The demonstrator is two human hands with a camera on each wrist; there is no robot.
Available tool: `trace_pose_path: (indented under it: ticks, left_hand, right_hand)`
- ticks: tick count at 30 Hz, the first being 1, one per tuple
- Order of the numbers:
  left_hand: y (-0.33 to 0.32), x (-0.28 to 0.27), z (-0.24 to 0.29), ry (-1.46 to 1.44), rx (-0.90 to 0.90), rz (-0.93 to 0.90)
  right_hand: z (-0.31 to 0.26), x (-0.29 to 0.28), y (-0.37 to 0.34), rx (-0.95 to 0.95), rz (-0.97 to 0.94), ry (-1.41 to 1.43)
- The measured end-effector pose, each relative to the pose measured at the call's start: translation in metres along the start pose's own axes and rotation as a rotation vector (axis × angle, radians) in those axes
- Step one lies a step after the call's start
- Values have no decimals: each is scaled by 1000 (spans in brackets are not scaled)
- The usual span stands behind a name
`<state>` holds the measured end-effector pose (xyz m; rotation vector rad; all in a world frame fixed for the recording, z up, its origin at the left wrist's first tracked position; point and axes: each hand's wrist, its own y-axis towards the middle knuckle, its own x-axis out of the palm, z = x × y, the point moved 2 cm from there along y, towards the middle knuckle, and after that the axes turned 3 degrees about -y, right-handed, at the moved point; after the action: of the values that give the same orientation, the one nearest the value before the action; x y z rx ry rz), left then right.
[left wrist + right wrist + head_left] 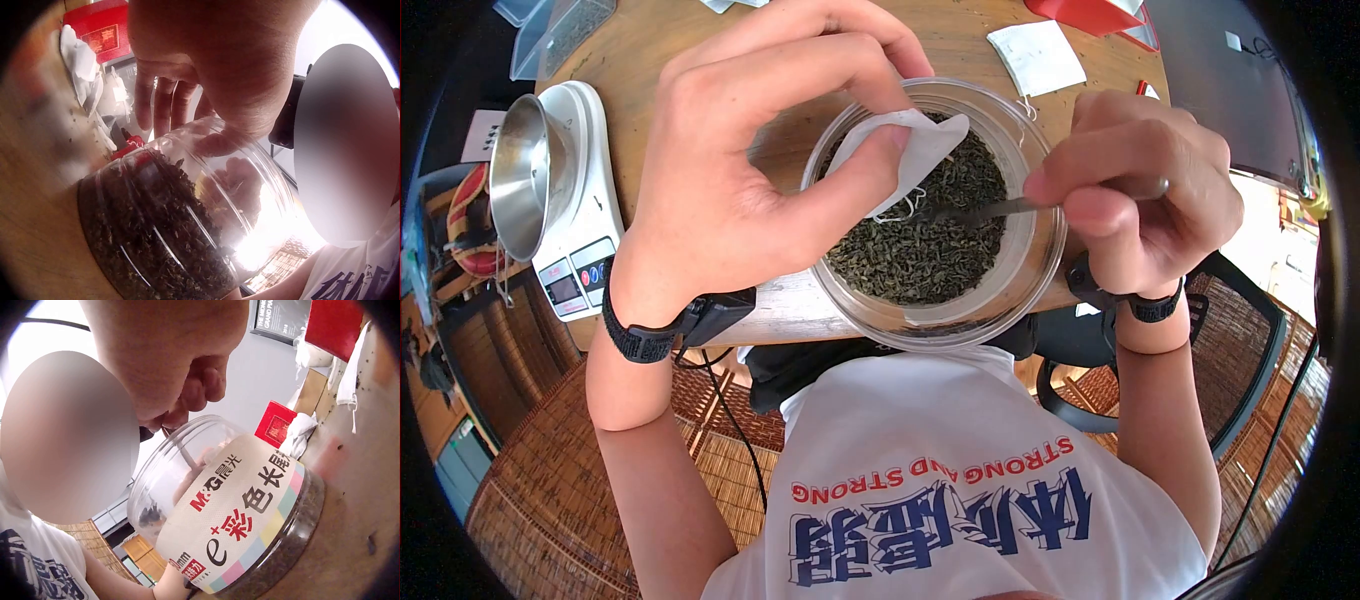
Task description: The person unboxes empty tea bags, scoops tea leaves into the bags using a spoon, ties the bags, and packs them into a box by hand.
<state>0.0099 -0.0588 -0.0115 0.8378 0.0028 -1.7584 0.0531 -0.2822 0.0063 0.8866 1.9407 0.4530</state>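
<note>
A clear round plastic jar [1040, 270] stands near the table's front edge, part filled with dark dried tea leaves [920, 265]. Over its mouth my left hand [740, 170] pinches a white tea bag [935, 145] between thumb and fingers, its string dangling toward the leaves. In my right hand [1150, 180] is a metal spoon [1010, 207], gripped by the handle and reaching inside the jar, its tip down at the leaves beside the bag. The right wrist view shows the jar's printed paper label [231, 512].
At the left stands a white kitchen scale [590, 210] with a steel bowl [522, 180] on it. Another white tea bag [1037, 58] lies beyond the jar, near a red box [1090, 15]. Clear plastic containers [565, 35] sit at the far left.
</note>
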Motion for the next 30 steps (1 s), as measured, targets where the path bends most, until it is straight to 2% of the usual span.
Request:
trace_pose_path:
  ticks: [2, 6, 11, 20, 24, 26, 30]
  left_hand:
    - [0, 0, -1, 1, 13, 5]
    - [0, 0, 0, 2, 19, 13]
    - [0, 0, 1, 18, 23, 10]
    - [0, 1, 0, 7, 25, 19]
    - [1, 0, 0, 18, 22, 6]
    - [0, 0, 0, 23, 23, 6]
    - [0, 0, 0, 21, 19, 4]
  right_hand:
    - [-3, -1, 0, 67, -19, -91]
    - [-1, -2, -1, 56, -28, -47]
    - [7, -2, -13, -8, 122, 30]
    - [4, -4, -15, 59, 157, -54]
    - [4, -4, -10, 58, 110, -101]
    - [5, -1, -6, 73, 27, -72]
    - [5, 2, -3, 99, 12, -34]
